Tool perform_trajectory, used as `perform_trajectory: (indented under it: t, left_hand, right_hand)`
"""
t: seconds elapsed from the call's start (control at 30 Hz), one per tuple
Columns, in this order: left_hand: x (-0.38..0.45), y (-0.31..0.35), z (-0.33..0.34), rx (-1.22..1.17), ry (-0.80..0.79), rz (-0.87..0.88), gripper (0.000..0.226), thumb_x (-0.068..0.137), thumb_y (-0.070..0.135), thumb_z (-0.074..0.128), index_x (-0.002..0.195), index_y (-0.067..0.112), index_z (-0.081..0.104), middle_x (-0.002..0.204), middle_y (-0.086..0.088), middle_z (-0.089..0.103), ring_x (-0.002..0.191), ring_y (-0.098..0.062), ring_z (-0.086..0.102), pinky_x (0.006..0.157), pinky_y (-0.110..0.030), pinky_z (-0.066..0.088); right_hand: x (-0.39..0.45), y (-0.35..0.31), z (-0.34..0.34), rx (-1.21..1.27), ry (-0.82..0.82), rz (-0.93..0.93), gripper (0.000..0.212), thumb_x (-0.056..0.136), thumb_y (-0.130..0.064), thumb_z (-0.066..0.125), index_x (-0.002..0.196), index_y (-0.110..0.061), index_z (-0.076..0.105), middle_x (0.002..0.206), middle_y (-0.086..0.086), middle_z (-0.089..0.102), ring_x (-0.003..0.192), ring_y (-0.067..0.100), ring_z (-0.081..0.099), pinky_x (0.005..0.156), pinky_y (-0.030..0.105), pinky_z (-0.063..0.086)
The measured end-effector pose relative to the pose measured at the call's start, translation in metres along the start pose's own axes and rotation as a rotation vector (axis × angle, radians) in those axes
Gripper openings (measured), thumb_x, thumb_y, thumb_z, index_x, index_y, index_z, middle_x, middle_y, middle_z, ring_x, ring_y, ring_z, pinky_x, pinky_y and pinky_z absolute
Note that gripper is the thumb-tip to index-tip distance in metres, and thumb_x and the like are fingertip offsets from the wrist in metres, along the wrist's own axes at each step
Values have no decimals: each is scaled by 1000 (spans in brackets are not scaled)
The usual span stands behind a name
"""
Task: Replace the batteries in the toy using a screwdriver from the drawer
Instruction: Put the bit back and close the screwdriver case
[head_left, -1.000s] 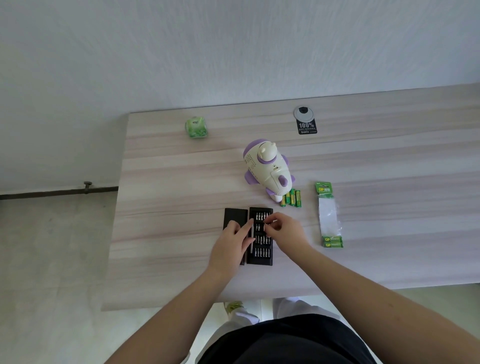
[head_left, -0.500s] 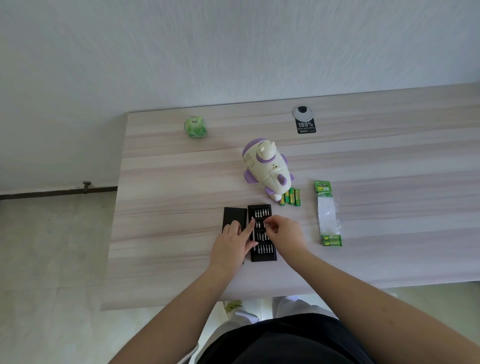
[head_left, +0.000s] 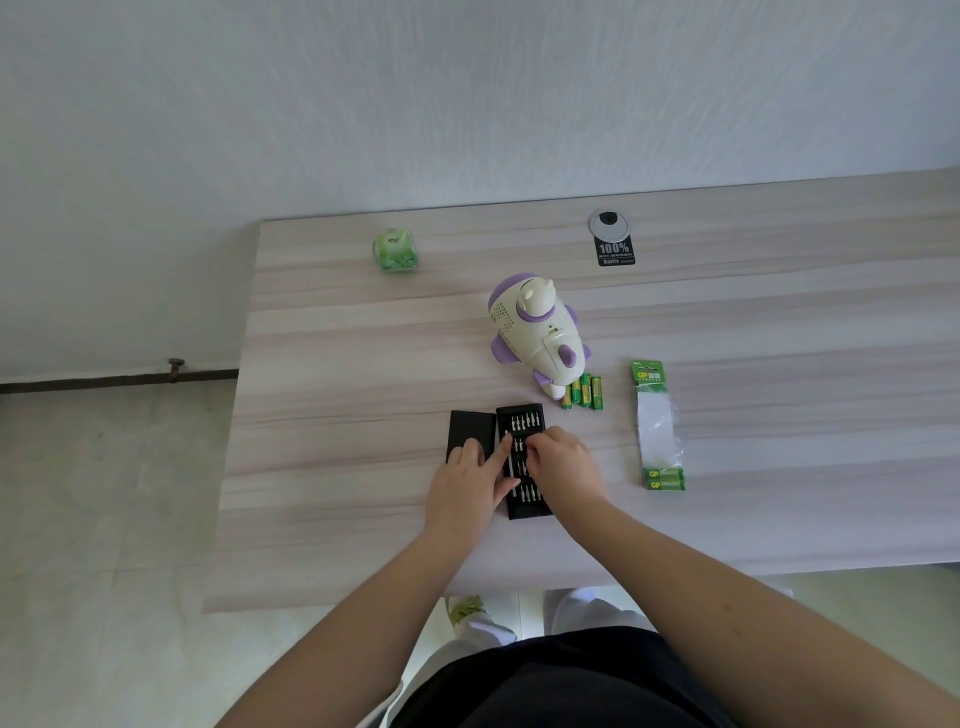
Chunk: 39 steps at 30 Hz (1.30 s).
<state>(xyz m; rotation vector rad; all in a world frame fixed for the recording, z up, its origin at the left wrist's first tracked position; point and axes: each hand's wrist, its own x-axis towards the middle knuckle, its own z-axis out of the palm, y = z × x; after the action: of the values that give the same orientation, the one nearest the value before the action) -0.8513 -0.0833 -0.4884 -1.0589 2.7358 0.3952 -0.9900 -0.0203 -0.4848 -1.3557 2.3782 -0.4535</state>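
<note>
We see both forearms reaching up from the 6 o'clock edge toward the middle of the desk (head_left: 322, 467). The left hand (head_left: 464, 496) lies palm down, its fingers spread and nearly straight: the outer ones rest on the black lid (head_left: 470, 428), and the index finger stretches toward 1 o'clock onto the open bit case (head_left: 521, 462). It grips nothing that we can make out. The right hand (head_left: 563, 470) sits just at 3 o'clock of the left, knuckles up, its fingers curled down and drawn together over the middle rows of the case. We take it to be pinching at a bit there, though the piece itself is too small and too covered for us to be sure.

The bit case is a narrow black tray with rows of small silver bits, lying lengthwise from 12 to 6 o'clock, its lid touching it on the 9 o'clock side. The toy (head_left: 537, 330), a cream and purple rocket shape, lies on its side at 12 o'clock of the case, well apart from the hands, with its hatch side and a small screw hole facing up. Four green batteries (head_left: 584, 392) lie side by side just at 5 o'clock of the toy, touching its tail. The opened battery pack (head_left: 657, 423) lies at 3 o'clock of the case.
</note>
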Motion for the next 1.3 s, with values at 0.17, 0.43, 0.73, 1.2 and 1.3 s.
perform_trajectory:
  t: [0.17, 0.43, 0.73, 1.2, 1.3]
  left_hand:
    - [-1, 2, -5, 2, -4, -24, 66, 90, 56, 22, 149, 28, 31, 99, -8, 49, 85, -22, 49, 68, -34, 47]
    - [-3, 3, -7, -1, -40, -25, 60, 98, 53, 34, 151, 30, 21, 104, -7, 47, 91, -21, 47, 74, -33, 45]
    - [-1, 4, -5, 10, -61, -45, 60, 98, 53, 33, 152, 32, 16, 106, -8, 46, 93, -21, 47, 78, -34, 45]
    - [-1, 3, 1, 30, -19, -25, 58, 94, 53, 44, 147, 31, 35, 96, -8, 50, 82, -22, 50, 65, -35, 46]
    - [-2, 5, -2, 27, -29, -45, 59, 95, 54, 39, 149, 32, 29, 101, -8, 49, 87, -23, 50, 69, -35, 45]
  right_hand:
    - [2, 4, 3, -72, -18, -104, 20, 62, 0, 83, 62, -10, 65, 60, 4, 56, 49, 22, 53, 39, 26, 44]
    - [-1, 6, -5, -183, -96, -204, 42, 37, -5, 93, 68, -11, 66, 65, 4, 57, 52, 21, 55, 40, 25, 44]
    - [-13, 13, 14, -361, -114, -304, 24, 78, -14, 69, 100, -6, 65, 90, 8, 61, 78, 24, 53, 67, 32, 50]
    - [-28, 4, 10, -377, -203, -214, 48, 90, -23, 55, 131, 0, 51, 118, 14, 54, 98, 28, 51, 80, 35, 48]
    - [-28, 7, 12, -378, -188, -238, 47, 92, -24, 51, 134, -2, 48, 124, 13, 51, 104, 28, 49, 83, 35, 46]
